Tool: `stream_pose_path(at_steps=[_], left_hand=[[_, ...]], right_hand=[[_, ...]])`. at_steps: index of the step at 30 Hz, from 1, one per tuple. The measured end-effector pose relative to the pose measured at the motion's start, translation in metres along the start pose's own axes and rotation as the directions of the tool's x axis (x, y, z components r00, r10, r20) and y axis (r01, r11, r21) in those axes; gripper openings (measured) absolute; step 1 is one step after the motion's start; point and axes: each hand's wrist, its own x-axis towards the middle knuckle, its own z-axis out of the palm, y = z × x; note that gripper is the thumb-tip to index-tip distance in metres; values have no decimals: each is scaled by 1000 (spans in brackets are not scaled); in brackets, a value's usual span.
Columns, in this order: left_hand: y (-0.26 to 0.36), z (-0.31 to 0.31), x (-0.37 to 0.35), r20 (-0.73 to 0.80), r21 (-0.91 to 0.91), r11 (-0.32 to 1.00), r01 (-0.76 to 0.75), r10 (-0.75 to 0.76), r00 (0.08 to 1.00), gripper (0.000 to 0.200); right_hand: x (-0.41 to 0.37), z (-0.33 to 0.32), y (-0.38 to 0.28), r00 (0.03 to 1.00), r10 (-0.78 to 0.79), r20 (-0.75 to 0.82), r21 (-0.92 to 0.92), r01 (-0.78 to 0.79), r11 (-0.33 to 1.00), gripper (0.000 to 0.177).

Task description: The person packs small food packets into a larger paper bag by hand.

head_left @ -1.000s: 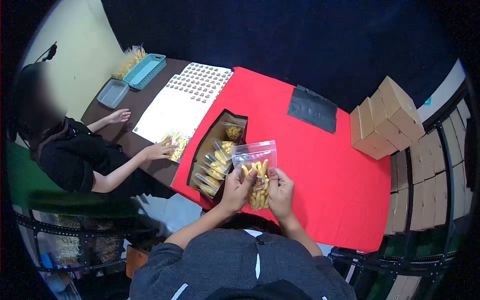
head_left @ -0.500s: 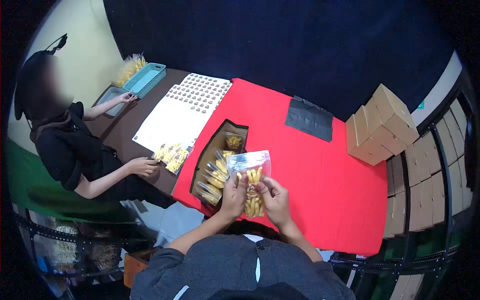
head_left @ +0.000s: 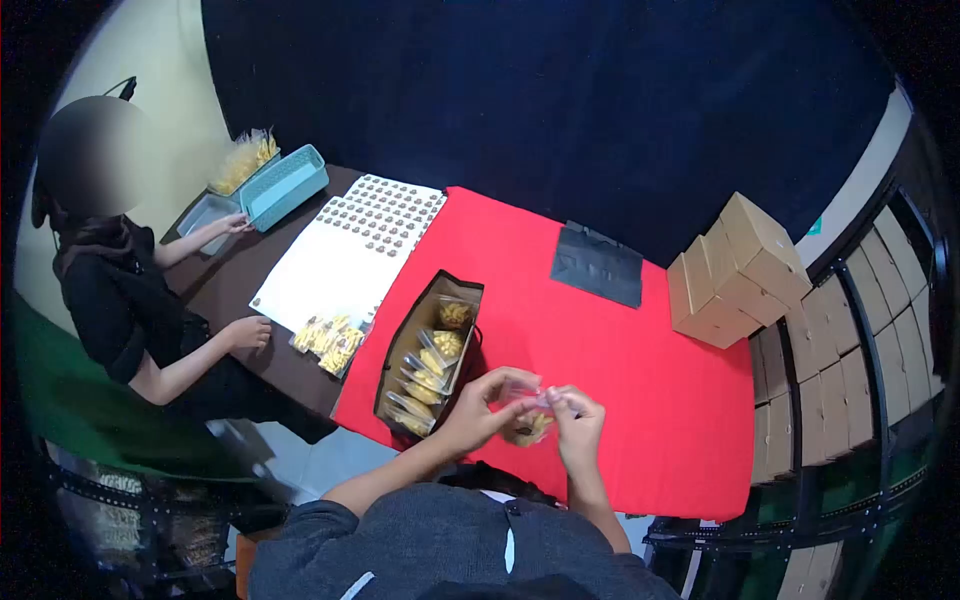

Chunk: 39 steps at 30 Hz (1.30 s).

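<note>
My left hand (head_left: 484,408) and my right hand (head_left: 578,422) both pinch the top edge of a clear snack pouch (head_left: 527,430). Its yellow snack sticks hang below my fingers, partly hidden by them. Just to the left, an open brown paper bag with black sides (head_left: 408,345) lies on the red table. Several filled pouches (head_left: 422,378) stand in a row inside it, with one more pouch (head_left: 455,313) at its far end.
A black folded bag (head_left: 597,264) lies on the red cloth (head_left: 640,400). Cardboard boxes (head_left: 740,270) stand at the right, beside racks of more boxes. To the left, a co-worker (head_left: 130,320) touches a teal basket (head_left: 285,188) near sticker sheets (head_left: 320,265) and snack pouches (head_left: 330,342).
My hands have moved from the pouch's middle to its top edge, and the pouch now hangs lower and tilted away. The co-worker's near hand has drawn back from the pouches; the teal basket has shifted.
</note>
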Motion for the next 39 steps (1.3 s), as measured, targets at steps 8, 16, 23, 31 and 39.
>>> stream_pose_path(at_steps=[8, 16, 23, 31, 39], left_hand=[[43, -53, 15, 150, 426, 904, -20, -49, 987, 12], [45, -66, -12, 39, 478, 876, -67, 54, 998, 33], [35, -77, -10, 168, 340, 937, -77, 20, 986, 83], [37, -116, -42, -11, 111, 988, 107, -107, 994, 44], [47, -161, -51, -354, 440, 898, -13, 187, 916, 12]], right_hand=[[-7, 23, -8, 969, -203, 139, -150, 224, 963, 22], [-8, 25, 25, 952, -27, -306, 209, 95, 973, 38], [2, 81, 5, 975, -208, 82, 207, 187, 960, 39], [34, 132, -18, 938, -342, 60, -105, 347, 932, 55], [35, 169, -9, 912, -316, 262, 73, 308, 949, 24]])
